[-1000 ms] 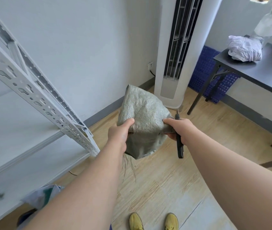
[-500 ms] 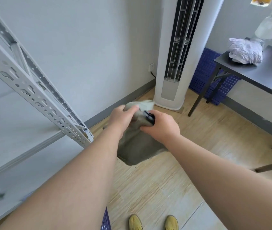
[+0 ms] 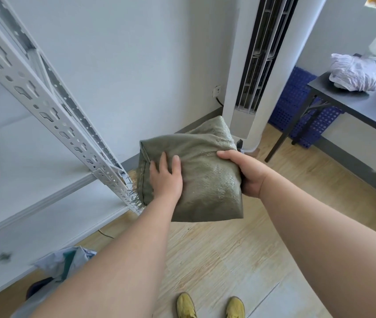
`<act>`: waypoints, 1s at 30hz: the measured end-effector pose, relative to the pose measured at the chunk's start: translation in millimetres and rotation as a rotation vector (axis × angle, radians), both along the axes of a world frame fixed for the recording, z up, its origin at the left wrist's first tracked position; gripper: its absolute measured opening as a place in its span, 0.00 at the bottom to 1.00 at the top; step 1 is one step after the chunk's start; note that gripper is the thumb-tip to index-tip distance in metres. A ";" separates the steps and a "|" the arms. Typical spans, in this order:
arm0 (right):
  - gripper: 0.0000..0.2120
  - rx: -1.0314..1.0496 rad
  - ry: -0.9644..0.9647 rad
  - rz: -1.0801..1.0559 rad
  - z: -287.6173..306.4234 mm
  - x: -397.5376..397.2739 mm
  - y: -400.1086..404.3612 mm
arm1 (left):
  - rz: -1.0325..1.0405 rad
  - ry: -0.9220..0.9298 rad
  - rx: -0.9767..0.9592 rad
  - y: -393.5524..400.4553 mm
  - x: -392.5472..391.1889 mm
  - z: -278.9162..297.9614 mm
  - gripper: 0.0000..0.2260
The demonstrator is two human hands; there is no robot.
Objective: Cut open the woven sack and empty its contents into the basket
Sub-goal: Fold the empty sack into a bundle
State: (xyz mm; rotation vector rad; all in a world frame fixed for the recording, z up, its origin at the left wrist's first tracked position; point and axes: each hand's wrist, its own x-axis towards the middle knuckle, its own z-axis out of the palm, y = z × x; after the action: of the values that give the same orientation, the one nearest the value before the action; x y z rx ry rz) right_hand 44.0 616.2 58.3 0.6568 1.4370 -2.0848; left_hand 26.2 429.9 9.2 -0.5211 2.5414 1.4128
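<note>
A white metal shelf rack point(image 3: 51, 115) stands at the left, its slotted upright just beside the sack's stitched edge. A white tower air conditioner point(image 3: 254, 72) rises behind, with blue perforated crates point(image 3: 297, 104) and a dark counter point(image 3: 366, 104) carrying a crumpled white bag point(image 3: 354, 74) to the right. No writing is legible. The green woven sack point(image 3: 203, 177) is held up above the wooden floor point(image 3: 217, 260). The left hand point(image 3: 165, 177) lies flat with fingers spread on its top; the right hand point(image 3: 249, 173) clutches its right side, where a dark object point(image 3: 239, 143) shows past the sack.
</note>
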 end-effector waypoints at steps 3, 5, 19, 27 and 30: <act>0.22 -0.116 0.056 0.055 1.7 1.8 -8.6 | 0.003 0.042 0.100 -3.8 -4.2 0.6 0.27; 0.23 -0.143 0.075 0.043 2.6 0.8 -9.1 | 0.057 0.088 -0.029 -4.3 -2.6 -0.3 0.28; 0.22 -0.284 0.069 0.154 3.1 0.6 -18.9 | 0.111 -0.282 0.882 -4.6 -4.1 6.2 0.40; 0.30 -0.089 0.047 0.301 6.6 -2.7 -14.6 | -0.035 -0.349 0.984 -7.2 0.3 25.7 0.19; 0.36 0.312 0.068 0.294 17.4 -10.5 -11.5 | 0.014 -0.325 0.953 -12.9 -1.0 25.0 0.24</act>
State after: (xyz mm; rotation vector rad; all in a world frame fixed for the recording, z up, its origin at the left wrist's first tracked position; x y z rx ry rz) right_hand 33.5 604.7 75.7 0.4588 1.7984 -1.6894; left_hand 25.2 417.0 34.1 -0.5096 1.3779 2.0817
